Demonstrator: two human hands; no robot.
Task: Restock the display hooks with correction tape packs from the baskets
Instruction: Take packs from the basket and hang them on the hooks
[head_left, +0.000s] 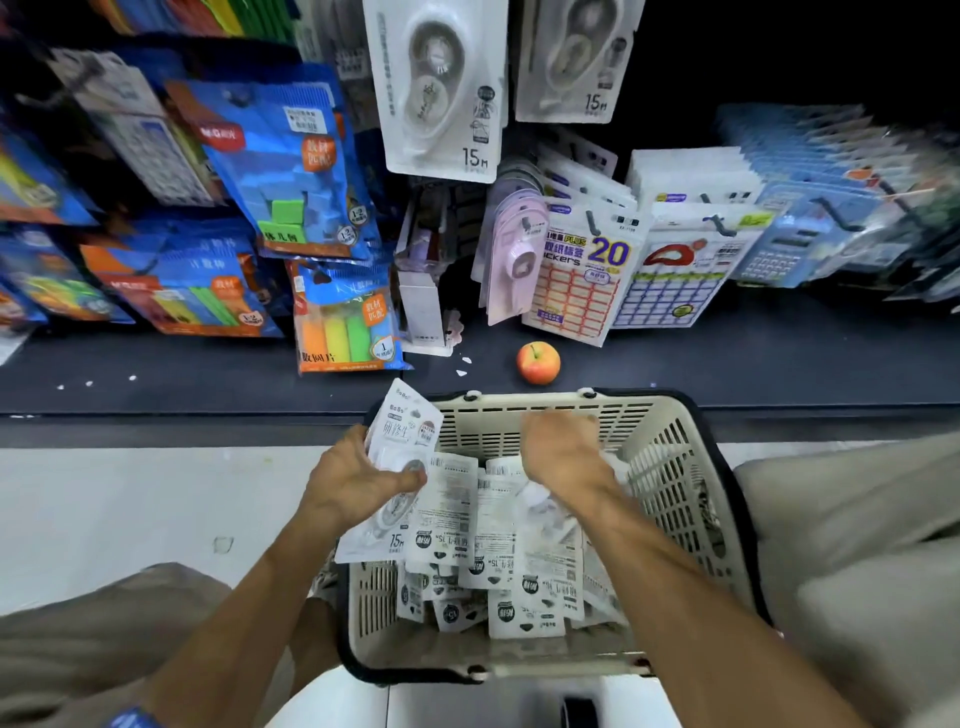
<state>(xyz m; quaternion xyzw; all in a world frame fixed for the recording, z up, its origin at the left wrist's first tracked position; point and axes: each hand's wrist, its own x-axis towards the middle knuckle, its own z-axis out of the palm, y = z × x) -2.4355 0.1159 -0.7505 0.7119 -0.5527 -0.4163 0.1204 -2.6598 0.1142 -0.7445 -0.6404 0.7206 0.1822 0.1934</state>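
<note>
Left hand: your left hand (363, 475) grips a small stack of correction tape packs (402, 447), thumb across the front, held above the basket's left rim.
Right hand: your right hand (563, 449) reaches down into the basket with fingers bent toward the packs; motion blur hides the fingertips, so you cannot tell whether it grasps anything.
Basket: the cream plastic basket (670, 467) with a black rim sits between your knees, against the shelf's lower ledge.
Loose packs: more correction tape packs (498, 561) lie heaped in the basket, most back side up.
Display hooks: two hanging correction tape packs (441, 88) marked 15m show at the top centre, side by side.
Ledge: an apple (538, 362) rests on the dark ledge (727, 358) just beyond the basket.
Neighbours: sticker label packs (582, 270) hang to the right, blue teaching-aid bags (285, 161) to the left.
</note>
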